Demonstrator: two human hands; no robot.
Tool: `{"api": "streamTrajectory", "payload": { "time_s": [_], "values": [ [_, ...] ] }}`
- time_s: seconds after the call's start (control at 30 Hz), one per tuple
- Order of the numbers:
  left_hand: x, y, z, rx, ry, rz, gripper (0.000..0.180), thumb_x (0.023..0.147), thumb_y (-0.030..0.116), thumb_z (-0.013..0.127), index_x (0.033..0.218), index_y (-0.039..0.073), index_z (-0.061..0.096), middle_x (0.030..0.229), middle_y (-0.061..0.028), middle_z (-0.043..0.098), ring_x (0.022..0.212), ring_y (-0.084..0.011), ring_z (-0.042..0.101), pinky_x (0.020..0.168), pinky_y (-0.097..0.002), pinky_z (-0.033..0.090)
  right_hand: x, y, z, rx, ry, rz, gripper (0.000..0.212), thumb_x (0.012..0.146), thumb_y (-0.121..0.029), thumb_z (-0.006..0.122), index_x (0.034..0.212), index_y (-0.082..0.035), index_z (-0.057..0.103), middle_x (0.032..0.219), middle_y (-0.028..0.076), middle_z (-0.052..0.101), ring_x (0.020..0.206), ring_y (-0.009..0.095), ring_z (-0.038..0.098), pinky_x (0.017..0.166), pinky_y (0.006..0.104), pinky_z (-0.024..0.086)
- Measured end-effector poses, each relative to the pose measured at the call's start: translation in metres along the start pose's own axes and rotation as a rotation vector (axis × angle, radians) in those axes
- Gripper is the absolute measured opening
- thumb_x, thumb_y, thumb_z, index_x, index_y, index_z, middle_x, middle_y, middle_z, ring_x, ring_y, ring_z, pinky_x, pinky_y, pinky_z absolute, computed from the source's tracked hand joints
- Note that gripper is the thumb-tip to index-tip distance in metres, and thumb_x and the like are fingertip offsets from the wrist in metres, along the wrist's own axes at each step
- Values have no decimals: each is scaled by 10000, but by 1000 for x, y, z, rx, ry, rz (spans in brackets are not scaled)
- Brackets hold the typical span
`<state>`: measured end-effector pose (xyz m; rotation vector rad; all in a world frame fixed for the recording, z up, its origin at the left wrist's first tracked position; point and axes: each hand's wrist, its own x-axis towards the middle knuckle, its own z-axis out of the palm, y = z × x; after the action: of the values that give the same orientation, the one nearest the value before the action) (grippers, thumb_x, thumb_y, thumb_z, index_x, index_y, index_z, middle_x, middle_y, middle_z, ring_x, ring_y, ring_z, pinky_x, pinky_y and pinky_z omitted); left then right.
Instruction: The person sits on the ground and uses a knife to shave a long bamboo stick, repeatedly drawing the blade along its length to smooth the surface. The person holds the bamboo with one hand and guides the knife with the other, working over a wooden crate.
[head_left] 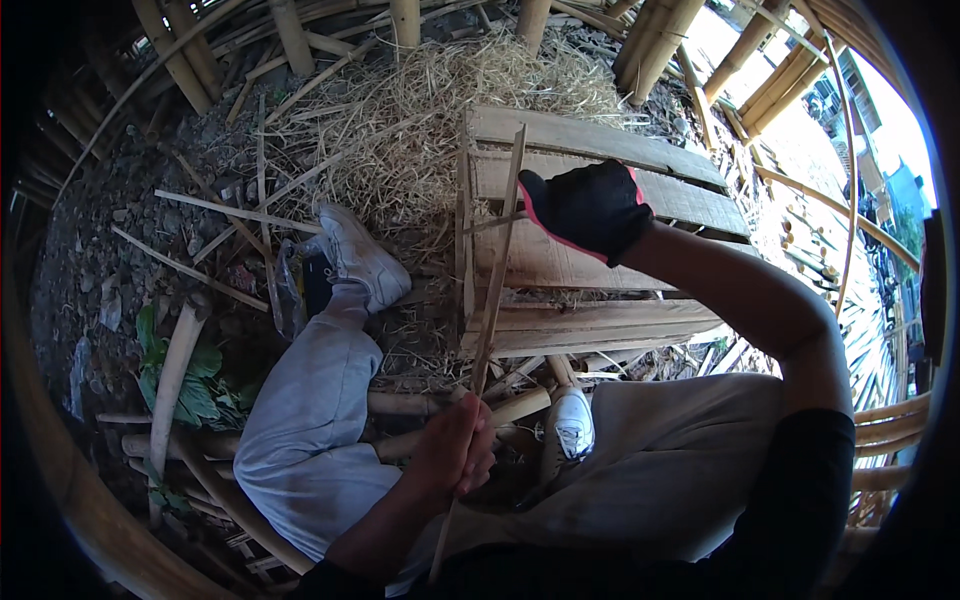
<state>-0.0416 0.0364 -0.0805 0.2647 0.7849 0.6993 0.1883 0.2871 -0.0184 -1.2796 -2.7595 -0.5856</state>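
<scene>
A long, narrow bamboo strip [497,268] stands slanted in front of me, its top leaning slightly right. My bare left hand [458,448] is closed around its lower part, fingers wrapped, and the tail end runs down toward my lap. Higher up, my right hand [588,208], in a black glove with red edging, is closed in a fist beside the strip. A thin, narrow piece [490,224] pokes out leftward from near this fist and crosses the strip; whether it is a blade or a sliver, I cannot tell. The glove hides what the fingers hold.
Behind the strip stands a slatted wooden crate [600,262]. Dry straw [430,120] covers the ground beyond, with loose bamboo pieces [235,210] at left. Bamboo poles [405,22] line the back. My legs [310,420] spread either side; a green leafy plant [195,375] grows at left.
</scene>
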Motion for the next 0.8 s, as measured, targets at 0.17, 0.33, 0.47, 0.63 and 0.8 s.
{"api": "streamTrajectory", "payload": {
  "time_s": [0.17,0.33,0.47,0.63,0.8],
  "values": [
    [-4,5,1,7,29,-15,435,1107,574,411,960,167,457,535,20,361,335,-91,317,350,-257,262,-20,-40,-19,44,90,-85,430,1058,-420,512,780,-177,734,552,54,635,481,284,643,443,447,498],
    [-2,2,3,45,17,1,443,1102,590,406,956,174,452,537,25,361,344,-89,311,367,-251,272,4,13,-6,-111,60,-20,396,1072,-420,487,924,-160,747,550,33,633,466,264,623,456,408,496],
    [-1,6,0,-23,18,-23,463,1089,615,413,950,175,447,539,30,358,345,-85,305,372,-249,276,18,17,-9,-145,-80,-61,370,1088,-363,472,1323,-112,610,615,26,650,504,278,641,444,394,481],
    [-3,6,2,62,12,41,477,1080,631,419,949,173,442,540,33,354,349,-81,305,372,-249,279,-7,-10,-2,103,132,-33,535,1049,-477,505,668,-155,698,568,61,644,475,301,627,465,459,483],
    [1,11,1,-4,1,-8,481,1080,632,421,945,170,443,538,31,358,350,-83,308,368,-250,275,32,25,1,-53,101,-40,348,1079,-402,478,992,-149,700,594,74,653,456,295,611,418,438,457]
  ]
}}
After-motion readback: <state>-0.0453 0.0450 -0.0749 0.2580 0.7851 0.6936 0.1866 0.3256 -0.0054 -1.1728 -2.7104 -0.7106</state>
